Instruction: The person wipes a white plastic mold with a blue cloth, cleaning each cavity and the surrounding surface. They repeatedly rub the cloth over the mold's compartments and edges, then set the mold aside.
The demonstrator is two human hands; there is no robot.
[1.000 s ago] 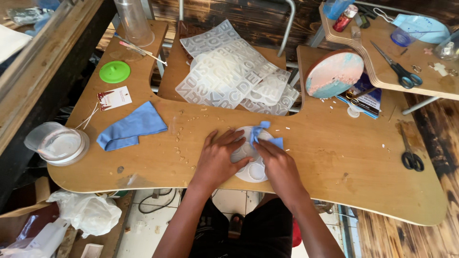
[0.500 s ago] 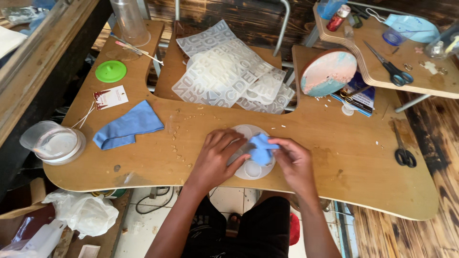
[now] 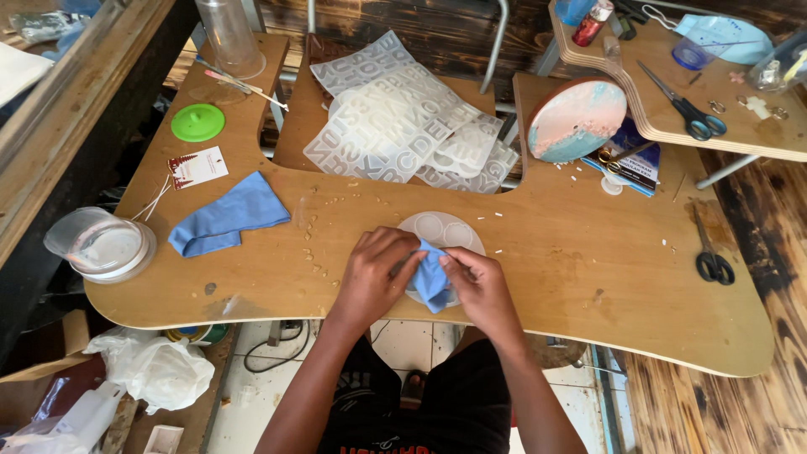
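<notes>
A round translucent white mould (image 3: 441,231) with shallow circular hollows lies on the wooden table (image 3: 572,277) near its front edge. My left hand (image 3: 376,273) rests on the mould's left side and pinches a small blue cloth (image 3: 431,277). My right hand (image 3: 479,286) grips the same cloth from the right. The cloth lies bunched between both hands on the mould's near part, hiding that part of it.
A second blue cloth (image 3: 227,214) lies left, near a lidded clear cup (image 3: 101,246), a tag (image 3: 198,166) and a green lid (image 3: 197,122). Clear letter moulds (image 3: 395,118) lie behind. A round pink-and-teal disc (image 3: 576,118) leans right; scissors (image 3: 710,256) near the right edge.
The blue cloth has come down from the mould's upper right to its near edge. Both hands have closed in on it and now hold it together.
</notes>
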